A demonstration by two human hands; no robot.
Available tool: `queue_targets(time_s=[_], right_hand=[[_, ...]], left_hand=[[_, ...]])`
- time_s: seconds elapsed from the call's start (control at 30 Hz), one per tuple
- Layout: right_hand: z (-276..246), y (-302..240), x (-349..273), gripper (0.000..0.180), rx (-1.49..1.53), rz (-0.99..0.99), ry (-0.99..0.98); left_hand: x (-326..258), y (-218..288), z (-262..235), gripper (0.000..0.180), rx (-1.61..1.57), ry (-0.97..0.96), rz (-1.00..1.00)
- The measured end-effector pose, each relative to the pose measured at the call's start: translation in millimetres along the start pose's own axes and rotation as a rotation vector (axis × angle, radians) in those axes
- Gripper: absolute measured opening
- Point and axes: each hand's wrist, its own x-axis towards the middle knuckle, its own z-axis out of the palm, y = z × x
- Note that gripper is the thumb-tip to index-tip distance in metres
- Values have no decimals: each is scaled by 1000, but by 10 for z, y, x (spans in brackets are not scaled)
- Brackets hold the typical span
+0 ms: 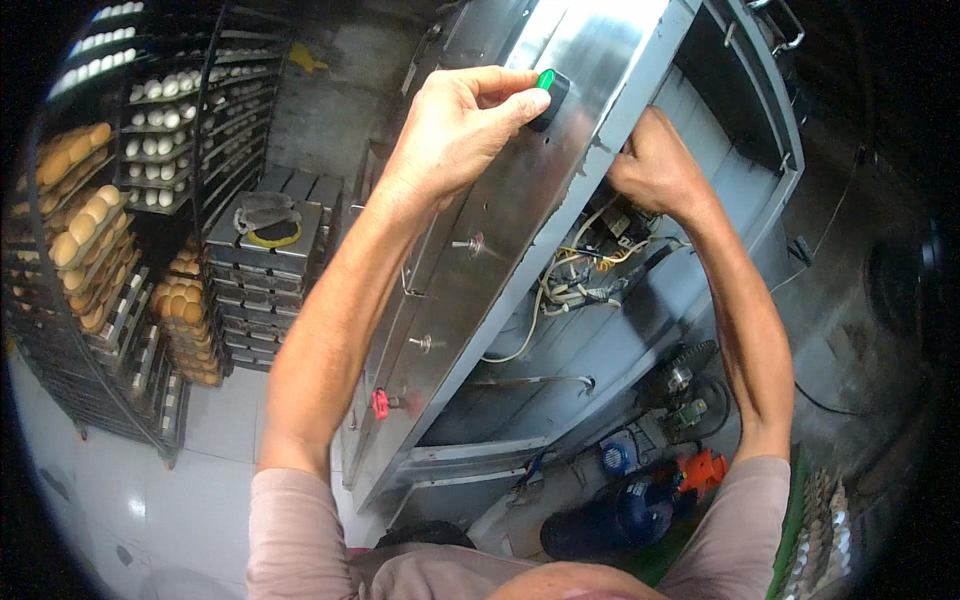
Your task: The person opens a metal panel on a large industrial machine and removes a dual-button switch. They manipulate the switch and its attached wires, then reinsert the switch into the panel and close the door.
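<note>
My left hand (465,125) is closed, thumb and forefinger pinching a green selector switch knob (545,80) with a dark base. It sits on the front of a stainless steel panel (510,190). Behind that panel's edge, my right hand (655,170) reaches into the open side of the grey metal cabinet (700,105). Its fingers are curled, and their tips are hidden, so whatever they grip cannot be made out. Just below it hangs a tangle of wires (585,275), mostly white with some yellow.
Two toggle switches and a red valve handle (380,403) project from the panel. Left stand racks (120,250) of bread and pale rolls, beside stacked metal pans (265,260). Below the cabinet lie a dark blue cylinder (610,520), a blue motor (620,455) and an orange object (703,470).
</note>
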Motion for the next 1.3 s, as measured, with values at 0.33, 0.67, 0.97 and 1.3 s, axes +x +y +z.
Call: queue_targets(time_s=[0.33,0.67,0.97,1.3], right_hand=[[6,-79,-18,24,65,-79,57],[54,43,-20,28,-59,-55,42],[154,159,-8,33,-135,-65,162],[-69,3,12,35,-189,14,33]], left_hand=[[80,-113,-42,31,266,-48,269],[57,-17,-37,36,225,-72,149],[11,-5,29,39,263,-25,124],[58,94,3,43,308,-110,56]])
